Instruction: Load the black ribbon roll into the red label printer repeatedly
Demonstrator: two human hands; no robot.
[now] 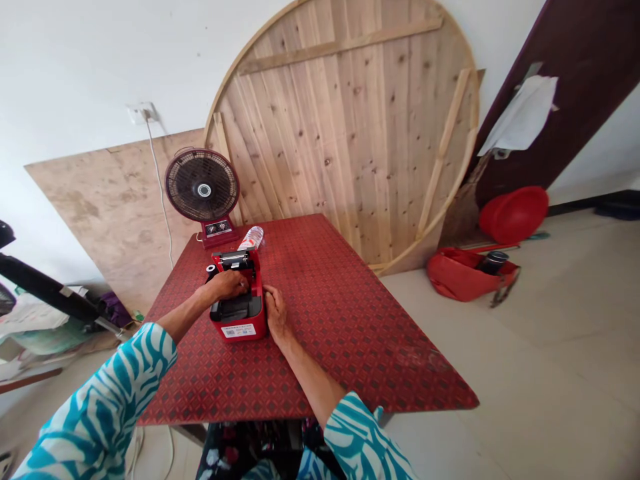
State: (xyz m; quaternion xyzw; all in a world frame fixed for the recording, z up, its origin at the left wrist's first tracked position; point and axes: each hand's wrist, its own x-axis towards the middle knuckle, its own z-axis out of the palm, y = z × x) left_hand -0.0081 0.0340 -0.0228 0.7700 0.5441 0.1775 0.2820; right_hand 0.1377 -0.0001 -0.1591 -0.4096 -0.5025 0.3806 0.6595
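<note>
A red and black label printer (pixel 237 327) stands on the red patterned table with its lid raised at the back. My left hand (pixel 227 285) reaches into the open printer from the left. Its fingers are curled together inside, and whatever they pinch is too small to make out. Against the printer's right side, my right hand (pixel 277 313) grips the casing, fingers bent along the wall. A white label with printed codes (pixel 239 331) is stuck on the near face. Just beyond my left hand sits a small black roll with a white centre (pixel 211 269).
Behind the printer, a clear plastic bottle (pixel 251 238) lies near a dark red fan (pixel 203 190) on the table (pixel 350 320). A large round wooden tabletop (pixel 340 133) leans against the wall. A red bag (pixel 453 273) and red basin (pixel 515 215) are on the floor at right.
</note>
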